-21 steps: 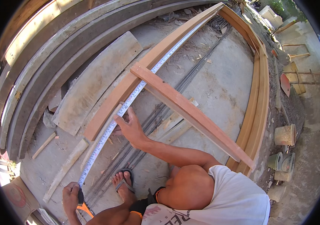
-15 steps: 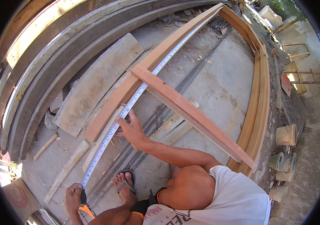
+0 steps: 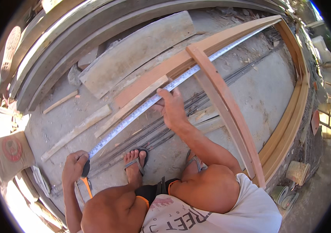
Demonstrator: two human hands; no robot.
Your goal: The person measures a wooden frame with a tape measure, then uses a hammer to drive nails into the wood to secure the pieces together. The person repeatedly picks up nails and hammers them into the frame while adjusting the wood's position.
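Note:
My left hand (image 3: 74,166) is closed around the dark case of a tape measure (image 3: 86,167), low on the left. From it the white blade (image 3: 130,115) runs out up and to the right, beside a long reddish-brown beam (image 3: 154,80) and under a crosspiece (image 3: 227,105). My right hand (image 3: 173,108) pinches the blade's edge partway along, beside the end of a narrow wooden strip (image 3: 134,101). That strip lies along the beam's inner side. Beam, crosspiece and a curved far side (image 3: 290,124) form a pointed wooden frame. The blade's far end is too small to make out.
Thin dark rods (image 3: 196,99) lie on the concrete floor beneath the frame. Large curved grey pieces (image 3: 107,42) and a broad slab (image 3: 142,50) fill the upper left. A cardboard box (image 3: 12,153) stands at left; buckets (image 3: 297,172) stand at lower right. An orange strip (image 3: 86,187) shows below the tape case.
The view has turned, so the frame and floor sit higher and more to the right. Both hands keep their holds on the tape measure, and the knees show more.

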